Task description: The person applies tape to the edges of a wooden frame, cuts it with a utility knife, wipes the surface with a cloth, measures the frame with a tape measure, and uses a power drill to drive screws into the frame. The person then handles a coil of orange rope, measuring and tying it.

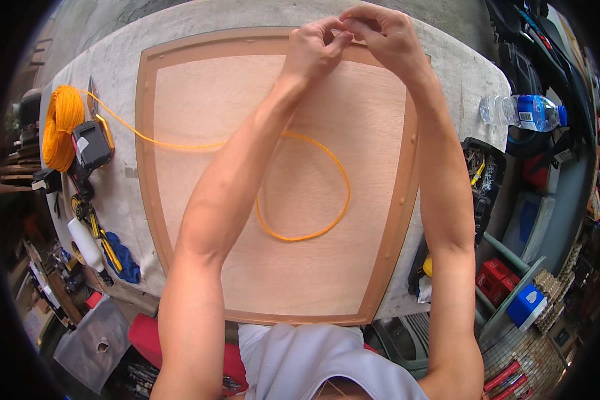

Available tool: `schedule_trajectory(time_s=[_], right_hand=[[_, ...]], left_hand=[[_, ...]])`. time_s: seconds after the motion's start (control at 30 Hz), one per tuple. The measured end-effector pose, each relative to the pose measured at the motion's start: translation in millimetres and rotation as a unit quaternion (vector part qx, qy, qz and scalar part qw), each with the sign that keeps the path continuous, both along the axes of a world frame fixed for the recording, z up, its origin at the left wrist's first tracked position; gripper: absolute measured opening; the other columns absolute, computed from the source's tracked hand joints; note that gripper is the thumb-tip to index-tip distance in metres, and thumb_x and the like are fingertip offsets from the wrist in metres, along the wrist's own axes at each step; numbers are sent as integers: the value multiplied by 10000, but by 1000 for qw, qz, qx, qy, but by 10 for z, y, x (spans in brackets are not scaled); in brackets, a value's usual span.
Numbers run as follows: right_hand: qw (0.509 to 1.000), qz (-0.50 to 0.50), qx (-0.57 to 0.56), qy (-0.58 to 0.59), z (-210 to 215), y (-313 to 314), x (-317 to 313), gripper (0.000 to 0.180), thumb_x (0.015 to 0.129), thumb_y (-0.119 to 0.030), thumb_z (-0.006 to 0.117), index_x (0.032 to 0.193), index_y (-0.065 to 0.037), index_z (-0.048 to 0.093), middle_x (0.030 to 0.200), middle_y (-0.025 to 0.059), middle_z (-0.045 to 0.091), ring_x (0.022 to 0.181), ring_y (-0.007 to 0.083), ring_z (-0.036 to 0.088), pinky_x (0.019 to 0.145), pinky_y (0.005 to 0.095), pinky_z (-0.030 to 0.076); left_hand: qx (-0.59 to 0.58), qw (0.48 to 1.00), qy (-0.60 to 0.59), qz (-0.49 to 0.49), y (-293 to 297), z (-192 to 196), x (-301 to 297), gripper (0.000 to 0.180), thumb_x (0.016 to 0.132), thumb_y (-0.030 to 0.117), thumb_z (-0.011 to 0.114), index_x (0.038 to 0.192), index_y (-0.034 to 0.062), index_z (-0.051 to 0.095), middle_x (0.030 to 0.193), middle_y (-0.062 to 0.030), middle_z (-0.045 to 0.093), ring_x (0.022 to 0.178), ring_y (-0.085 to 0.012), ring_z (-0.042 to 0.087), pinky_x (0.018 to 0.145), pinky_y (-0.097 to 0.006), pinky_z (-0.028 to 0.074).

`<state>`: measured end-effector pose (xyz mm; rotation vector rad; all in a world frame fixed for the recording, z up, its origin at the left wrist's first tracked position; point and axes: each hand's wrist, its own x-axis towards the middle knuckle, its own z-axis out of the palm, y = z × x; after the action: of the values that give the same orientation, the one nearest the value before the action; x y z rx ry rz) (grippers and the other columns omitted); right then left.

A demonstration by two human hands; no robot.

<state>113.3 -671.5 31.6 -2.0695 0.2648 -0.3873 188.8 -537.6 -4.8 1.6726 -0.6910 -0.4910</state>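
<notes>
A framed wooden panel (353, 280) with a brown border lies flat on the table, and both my arms reach across it to its far edge. My left hand (313, 52) is closed, thumb and fingertips pinched. Right beside it my right hand (388, 39) is also closed, its fingertips meeting those of the left. Whatever sits between the fingers is too small or hidden to make out. An orange cord (347, 190) makes a loose loop on the panel and passes beneath my left forearm. It leads back to a wound orange bundle (61, 130) at the far left.
By the cord bundle is a dark battery-like block (92, 143). Nearer on the left are a white bottle (85, 241), yellow-handled tool (111, 252) and blue cloth (123, 260). Along the right edge are a water bottle (530, 112) on its side and a black toolbox (487, 150).
</notes>
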Motion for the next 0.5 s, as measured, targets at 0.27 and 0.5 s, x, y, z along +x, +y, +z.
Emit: schedule_trajectory(time_s=[0.27,0.5], right_hand=[[996,12,-87,-25,-358,-203,-137,246,796,-190,714,1007,-63,724,926,57,670,910,202,580,805,324,479],[981,23,-187,-44,-372,-105,-112,198,849,-144,671,1019,-48,704,950,50,646,912,227,574,804,336,465]], left_hand=[[-29,998,55,26,-50,-19,-13,129,919,156,639,975,58,702,644,65,581,545,11,403,464,-189,311],[-42,994,97,20,-14,-44,-5,112,914,116,635,990,62,696,712,37,639,589,17,437,498,-172,336]])
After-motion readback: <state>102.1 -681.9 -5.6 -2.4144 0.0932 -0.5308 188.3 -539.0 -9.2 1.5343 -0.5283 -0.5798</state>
